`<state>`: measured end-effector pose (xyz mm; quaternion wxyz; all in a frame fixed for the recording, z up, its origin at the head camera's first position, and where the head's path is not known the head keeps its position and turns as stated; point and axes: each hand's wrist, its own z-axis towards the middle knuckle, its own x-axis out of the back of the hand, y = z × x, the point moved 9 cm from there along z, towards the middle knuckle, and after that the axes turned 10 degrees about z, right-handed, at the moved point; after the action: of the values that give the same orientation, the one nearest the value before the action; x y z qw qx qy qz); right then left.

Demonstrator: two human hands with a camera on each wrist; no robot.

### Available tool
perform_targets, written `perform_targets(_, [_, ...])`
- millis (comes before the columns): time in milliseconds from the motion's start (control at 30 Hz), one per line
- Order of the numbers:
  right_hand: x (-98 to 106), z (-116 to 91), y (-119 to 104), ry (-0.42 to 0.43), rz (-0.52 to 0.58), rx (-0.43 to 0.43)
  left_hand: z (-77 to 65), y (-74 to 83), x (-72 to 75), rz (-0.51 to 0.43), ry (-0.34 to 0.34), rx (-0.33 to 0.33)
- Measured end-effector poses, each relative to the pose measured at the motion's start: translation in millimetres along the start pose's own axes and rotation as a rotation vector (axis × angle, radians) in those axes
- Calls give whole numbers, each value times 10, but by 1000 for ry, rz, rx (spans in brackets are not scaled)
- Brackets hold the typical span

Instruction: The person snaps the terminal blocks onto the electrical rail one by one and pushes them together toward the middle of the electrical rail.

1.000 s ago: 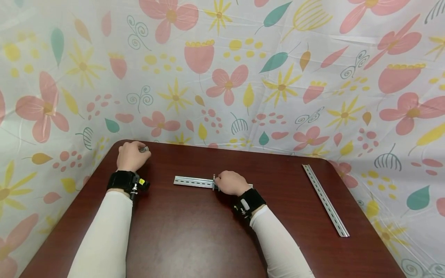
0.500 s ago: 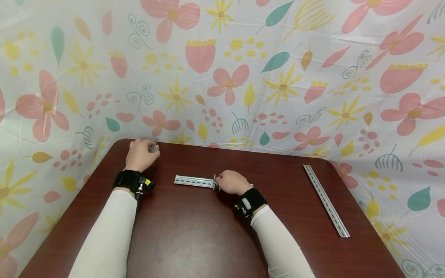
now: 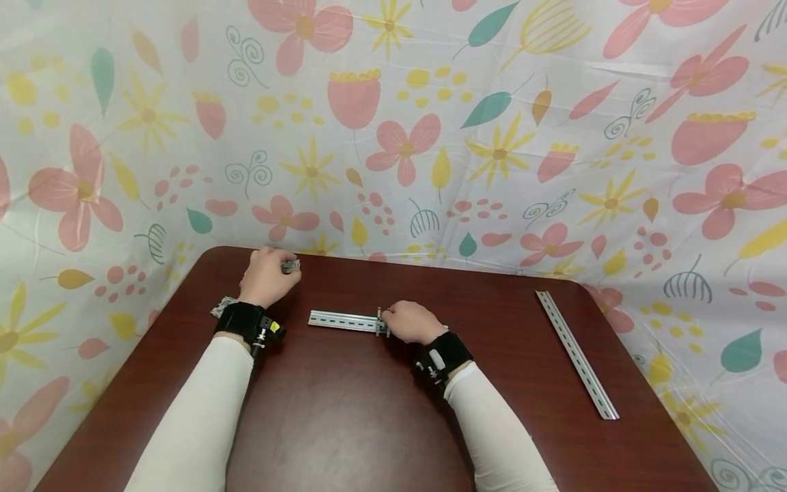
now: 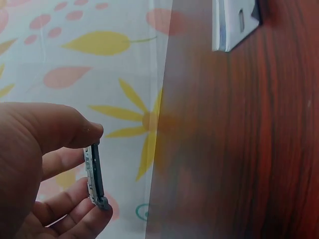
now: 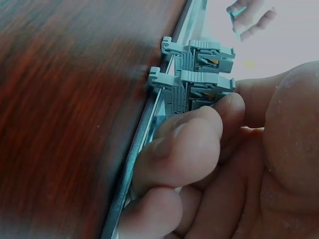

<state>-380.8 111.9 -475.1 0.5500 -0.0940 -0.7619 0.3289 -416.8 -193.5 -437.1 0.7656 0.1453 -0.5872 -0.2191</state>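
In the head view my left hand (image 3: 269, 277) is above the table's back left part. It pinches a thin grey terminal block (image 4: 96, 174) between thumb and fingertips, and the block stands edge-on in the left wrist view. A slotted metal DIN rail (image 3: 341, 321) lies mid-table with two grey terminal blocks (image 5: 207, 82) clipped on it side by side. My right hand (image 3: 410, 322) lies over the rail's right part, fingers curled. Thumb and fingertips grip the nearer block, in the right wrist view; the hand hides part of that block and of the rail.
A longer slotted rail (image 3: 578, 355) lies slanted on the table's right side. Beside the left wrist, a small heap of grey pieces (image 3: 223, 307) is partly hidden by the hand and wrist strap. A flower-patterned sheet (image 3: 399, 137) hangs behind the brown table (image 3: 344, 424).
My left hand has moved to the right along the back of the table with the terminal block, uncovering the grey heap. The right hand has stayed in place on the rail.
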Motion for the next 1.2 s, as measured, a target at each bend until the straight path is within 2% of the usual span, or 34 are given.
perform_targets(400, [-7,4,17,-31,45,-4,-2,202,-98,9,-9,-63])
perform_targets(800, [-4,10,65,-46,64,-21,-2,350,-124,10,-8,-112])
perform_targets(1200, [77,-9,2,18,50,-33,-4,480,-139,17,-4,-141])
